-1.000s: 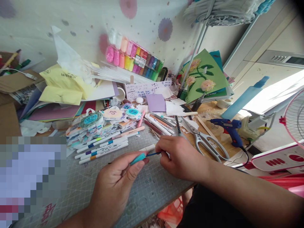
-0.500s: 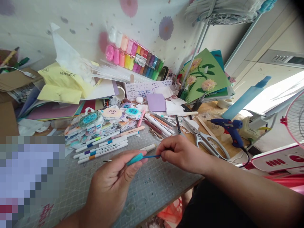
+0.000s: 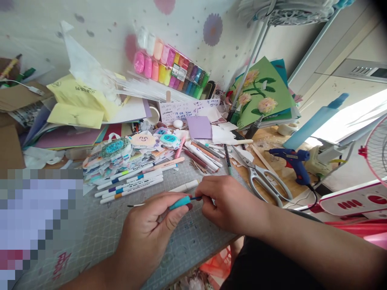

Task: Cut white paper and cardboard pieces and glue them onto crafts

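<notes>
My left hand (image 3: 157, 229) is closed, pinching a small turquoise roll (image 3: 180, 202) between thumb and fingertips. I cannot make out what the roll is made of. A thin blue stick (image 3: 195, 198) comes out of its right end, and my right hand (image 3: 225, 203) grips that stick with thumb and curled fingers. Just a short length of the stick shows between the hands. Behind my fingertips a white marker (image 3: 186, 185) lies on the grey cutting mat (image 3: 193, 245). A thin, dark-tipped brush-like tool (image 3: 134, 205) pokes out left of my left fingers.
Several markers (image 3: 133, 191) lie left of centre beside layered paper cutouts (image 3: 113, 151). Scissors (image 3: 263, 177) and a blue glue gun (image 3: 292, 161) are on the right. Behind stand colored clay packs (image 3: 172, 66) and a green flower card (image 3: 263, 94). A pink-white fan (image 3: 353, 203) stands far right.
My left hand has moved slightly right with the turquoise roll. The gap between my hands is smaller, and less of the blue stick shows.
</notes>
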### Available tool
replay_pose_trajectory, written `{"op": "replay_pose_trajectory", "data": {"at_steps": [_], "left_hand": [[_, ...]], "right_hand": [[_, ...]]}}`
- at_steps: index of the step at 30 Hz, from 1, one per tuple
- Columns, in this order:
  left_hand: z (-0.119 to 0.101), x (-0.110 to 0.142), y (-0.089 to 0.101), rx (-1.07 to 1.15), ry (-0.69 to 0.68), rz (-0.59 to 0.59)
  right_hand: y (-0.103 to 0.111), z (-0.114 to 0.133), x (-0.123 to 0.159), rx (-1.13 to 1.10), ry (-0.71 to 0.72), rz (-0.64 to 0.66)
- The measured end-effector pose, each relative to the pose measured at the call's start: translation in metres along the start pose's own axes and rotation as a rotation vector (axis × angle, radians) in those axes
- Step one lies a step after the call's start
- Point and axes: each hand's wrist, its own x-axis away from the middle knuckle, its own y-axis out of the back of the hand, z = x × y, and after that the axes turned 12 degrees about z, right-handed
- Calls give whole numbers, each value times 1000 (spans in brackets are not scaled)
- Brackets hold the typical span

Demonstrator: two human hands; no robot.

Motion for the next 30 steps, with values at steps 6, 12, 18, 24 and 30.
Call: {"op": "replay_pose_trajectory", "data": {"at_steps": [6, 12, 18, 24, 30], "left_hand": [[1, 2, -1, 32, -20, -39], [3, 2, 1, -4, -30, -30], [1, 3, 0, -57, -71, -26], [1, 3, -1, -49, -85, -46], [2, 4, 0, 64, -22, -29]], "right_hand": [[1, -6, 0, -123, 53, -89], [-1, -8, 1, -113, 109, -147], [0, -3, 2, 1, 91, -147], [1, -2, 1, -87, 102, -156], [1, -9, -2, -246, 122, -151]]}}
